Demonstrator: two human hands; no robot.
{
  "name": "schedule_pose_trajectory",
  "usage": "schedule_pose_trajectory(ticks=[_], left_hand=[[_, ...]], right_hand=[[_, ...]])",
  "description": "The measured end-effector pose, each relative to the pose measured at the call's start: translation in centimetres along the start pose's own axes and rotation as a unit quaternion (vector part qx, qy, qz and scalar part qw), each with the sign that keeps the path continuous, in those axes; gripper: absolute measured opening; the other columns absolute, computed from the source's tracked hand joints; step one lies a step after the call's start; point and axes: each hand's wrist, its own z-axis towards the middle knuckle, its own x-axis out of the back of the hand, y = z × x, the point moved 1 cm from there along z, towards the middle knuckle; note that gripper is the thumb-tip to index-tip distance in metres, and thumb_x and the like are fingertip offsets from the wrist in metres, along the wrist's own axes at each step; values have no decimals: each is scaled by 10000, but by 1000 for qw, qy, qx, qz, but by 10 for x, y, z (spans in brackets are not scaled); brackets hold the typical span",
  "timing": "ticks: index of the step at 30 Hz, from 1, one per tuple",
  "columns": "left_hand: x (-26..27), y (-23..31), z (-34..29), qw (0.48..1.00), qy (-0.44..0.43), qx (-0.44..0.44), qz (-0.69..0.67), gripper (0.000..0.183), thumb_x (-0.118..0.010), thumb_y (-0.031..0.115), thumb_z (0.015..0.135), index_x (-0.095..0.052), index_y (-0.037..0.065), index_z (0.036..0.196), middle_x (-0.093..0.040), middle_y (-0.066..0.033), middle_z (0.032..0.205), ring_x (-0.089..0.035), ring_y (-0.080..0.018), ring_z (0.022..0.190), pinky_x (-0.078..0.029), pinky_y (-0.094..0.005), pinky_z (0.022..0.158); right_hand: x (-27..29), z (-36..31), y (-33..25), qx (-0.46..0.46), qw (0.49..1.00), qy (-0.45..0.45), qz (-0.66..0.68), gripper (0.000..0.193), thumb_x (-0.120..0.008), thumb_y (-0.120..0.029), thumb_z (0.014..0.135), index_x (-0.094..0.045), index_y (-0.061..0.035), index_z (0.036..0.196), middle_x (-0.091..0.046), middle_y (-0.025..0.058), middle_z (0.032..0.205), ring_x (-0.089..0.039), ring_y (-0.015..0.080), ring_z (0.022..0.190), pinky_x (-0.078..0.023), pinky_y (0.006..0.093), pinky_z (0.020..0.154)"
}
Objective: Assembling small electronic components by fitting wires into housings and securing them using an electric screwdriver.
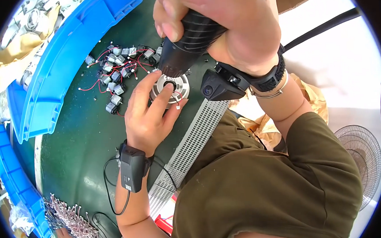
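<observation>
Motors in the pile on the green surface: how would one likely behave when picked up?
A motor may feel heavy for its size, since its casing looks metallic. Thin, curving wires look floppy and could snag on neighbours.

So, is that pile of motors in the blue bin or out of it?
Out: the motors lie loose on the green table, beside the blue bin.

Bare left hand (143, 122): at 9 o'clock, palm down, fingers extended toward 1 o'clock; bare left forearm (137, 214) from 7 o'clock. Bare right hand (239, 24): at 1 o'clock, fingers curled; bare right forearm (285, 106) toward 11 o'clock.
</observation>
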Motion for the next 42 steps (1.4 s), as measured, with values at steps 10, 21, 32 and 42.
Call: schedule_pose_trajectory(ticks=[10,21,32,42], left_hand=[[-1,1,1,1000,0,2,3,369,-804,77,587,-637,22,911,-576,-166,1084,-624,-290,829,-537,-337,644],[2,-1,5,1000,-5,10,-3,369,-809,89,587,-641,20,909,-568,-174,1084,-622,-297,835,-529,-341,653],[26,3,-5,998,42,40,39,362,-811,93,606,-635,38,918,-583,-178,1111,-608,-306,946,-515,-372,792],[205,-65,-85,682,6,314,660,599,-659,285,802,-401,-10,1255,-512,-246,1200,-539,-364,1059,-459,-417,835]], right_hand=[[-14,-1,-2,56,997,34,-39,326,-702,32,658,-589,11,963,-608,20,810,-562,60,699,-462,219,616],[-13,20,18,28,996,-60,55,317,-728,-40,630,-589,-8,914,-607,24,813,-561,89,750,-463,258,668],[-16,11,-28,-69,965,19,253,362,-618,-22,793,-498,51,1127,-585,98,755,-581,164,639,-471,273,550],[-1,20,-11,-62,996,29,53,159,-704,-102,748,-588,-5,800,-583,38,642,-548,100,540,-422,216,499]])
